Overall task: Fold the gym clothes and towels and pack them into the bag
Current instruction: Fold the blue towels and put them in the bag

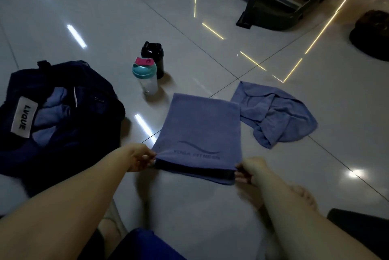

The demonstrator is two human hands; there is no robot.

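Blue towel [197, 133] flat on tiled floor [210, 207], center. L hand [140, 159] pinches its near-left corner, R hand [249, 170] pinches near-right corner; near edge lifted a bit, upper layer off lower. 2nd towel [275, 116] crumpled just right of it, edges touching. Dark bag [84, 125] open at left w/ blue cloth [52, 116] inside. Clear shaker bottle [146, 76] & black bottle [154, 58] behind, side by side.
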